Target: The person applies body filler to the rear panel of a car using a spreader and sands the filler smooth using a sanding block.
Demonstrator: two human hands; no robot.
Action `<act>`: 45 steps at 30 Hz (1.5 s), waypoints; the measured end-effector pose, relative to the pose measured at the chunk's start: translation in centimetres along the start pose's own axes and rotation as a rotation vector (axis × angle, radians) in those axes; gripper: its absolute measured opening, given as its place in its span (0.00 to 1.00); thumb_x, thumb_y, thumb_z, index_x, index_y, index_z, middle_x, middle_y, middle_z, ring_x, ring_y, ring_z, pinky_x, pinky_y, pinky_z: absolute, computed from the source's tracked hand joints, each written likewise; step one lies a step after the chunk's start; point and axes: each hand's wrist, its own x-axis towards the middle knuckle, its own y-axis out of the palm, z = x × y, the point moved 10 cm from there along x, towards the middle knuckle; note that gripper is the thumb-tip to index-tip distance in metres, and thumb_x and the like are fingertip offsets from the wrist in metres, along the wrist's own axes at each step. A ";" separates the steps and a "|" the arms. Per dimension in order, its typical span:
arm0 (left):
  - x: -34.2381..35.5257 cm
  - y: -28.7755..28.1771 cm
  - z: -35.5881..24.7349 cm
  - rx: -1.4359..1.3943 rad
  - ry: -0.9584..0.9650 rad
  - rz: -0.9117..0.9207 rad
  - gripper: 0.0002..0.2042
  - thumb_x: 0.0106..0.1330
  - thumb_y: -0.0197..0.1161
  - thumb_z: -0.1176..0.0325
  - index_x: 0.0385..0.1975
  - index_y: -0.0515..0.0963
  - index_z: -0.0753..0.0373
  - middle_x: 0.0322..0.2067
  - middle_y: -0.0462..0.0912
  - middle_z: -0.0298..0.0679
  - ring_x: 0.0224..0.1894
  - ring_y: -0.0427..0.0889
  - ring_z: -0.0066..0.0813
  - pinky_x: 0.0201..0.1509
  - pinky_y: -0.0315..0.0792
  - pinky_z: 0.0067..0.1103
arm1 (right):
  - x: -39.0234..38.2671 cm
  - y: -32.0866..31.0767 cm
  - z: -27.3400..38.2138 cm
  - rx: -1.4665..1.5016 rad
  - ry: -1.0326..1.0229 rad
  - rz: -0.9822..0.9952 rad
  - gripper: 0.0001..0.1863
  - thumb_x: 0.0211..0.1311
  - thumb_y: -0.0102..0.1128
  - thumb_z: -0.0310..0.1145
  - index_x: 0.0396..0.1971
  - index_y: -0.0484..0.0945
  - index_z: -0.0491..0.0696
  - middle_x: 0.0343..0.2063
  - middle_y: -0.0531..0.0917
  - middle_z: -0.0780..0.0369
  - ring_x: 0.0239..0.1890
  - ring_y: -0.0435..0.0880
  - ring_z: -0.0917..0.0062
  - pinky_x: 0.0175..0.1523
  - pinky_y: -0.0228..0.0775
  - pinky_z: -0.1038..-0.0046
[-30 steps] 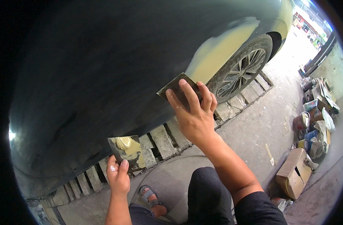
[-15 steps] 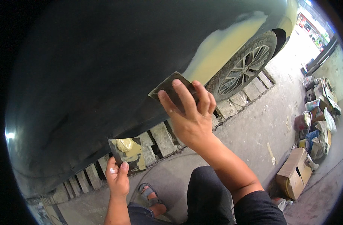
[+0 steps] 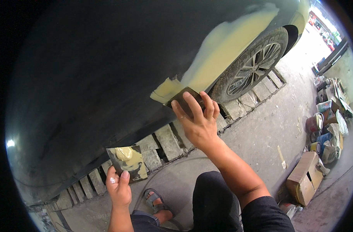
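While a pale yellow filler patch [image 3: 223, 58] already covers the car panel [image 3: 107, 77], its lower edge is being spread with a spreader [image 3: 183, 96] gripped by the right hand [image 3: 199, 123]; a filler-laden mixing board [image 3: 128, 162] is held in the left hand [image 3: 118, 189], so smoothing seems unfinished.

From my feed, a grey concrete floor [image 3: 269, 127] ran right of the hands, daylight flooding its far end. Worn stone slabs [image 3: 165, 141] lay between them. Paint cans [image 3: 319, 129] and a cardboard box [image 3: 306, 176] sat well to the right.
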 end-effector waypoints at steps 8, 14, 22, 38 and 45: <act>-0.3 0.2 -0.1 0.002 0.007 0.006 0.17 0.67 0.54 0.75 0.54 0.66 0.74 0.50 0.75 0.43 0.52 0.73 0.27 0.60 0.63 0.24 | -2.0 1.9 -1.6 -0.003 -0.003 -0.014 0.20 0.53 0.55 0.35 0.48 0.80 0.63 0.60 0.68 0.66 0.63 0.60 0.60 0.59 0.53 0.57; -0.5 0.6 -0.3 -0.008 0.009 -0.005 0.17 0.67 0.55 0.75 0.54 0.66 0.74 0.50 0.76 0.44 0.52 0.74 0.28 0.60 0.63 0.25 | -3.2 3.0 -2.7 -0.043 -0.020 0.021 0.20 0.53 0.55 0.35 0.49 0.79 0.64 0.60 0.68 0.67 0.62 0.60 0.60 0.60 0.52 0.57; -0.7 0.8 -0.5 -0.013 0.012 0.007 0.17 0.67 0.55 0.75 0.54 0.66 0.73 0.50 0.76 0.44 0.52 0.74 0.28 0.60 0.63 0.25 | -4.2 3.5 -4.0 -0.044 -0.049 0.034 0.25 0.48 0.56 0.28 0.49 0.80 0.65 0.60 0.67 0.67 0.61 0.61 0.60 0.59 0.55 0.59; -0.9 1.0 -0.5 -0.058 -0.014 -0.019 0.17 0.66 0.54 0.77 0.54 0.66 0.71 0.50 0.75 0.43 0.52 0.74 0.26 0.61 0.63 0.25 | -5.8 3.7 -6.7 -0.183 -0.042 0.149 0.22 0.52 0.54 0.34 0.50 0.78 0.63 0.60 0.67 0.68 0.61 0.62 0.61 0.58 0.54 0.57; -1.2 3.9 0.8 -0.362 -0.155 -0.015 0.17 0.64 0.55 0.78 0.53 0.65 0.66 0.50 0.75 0.43 0.52 0.73 0.30 0.61 0.64 0.29 | -5.5 -2.8 -2.3 0.443 0.152 0.226 0.33 0.42 0.65 0.26 0.55 0.75 0.60 0.58 0.68 0.55 0.59 0.66 0.56 0.59 0.58 0.53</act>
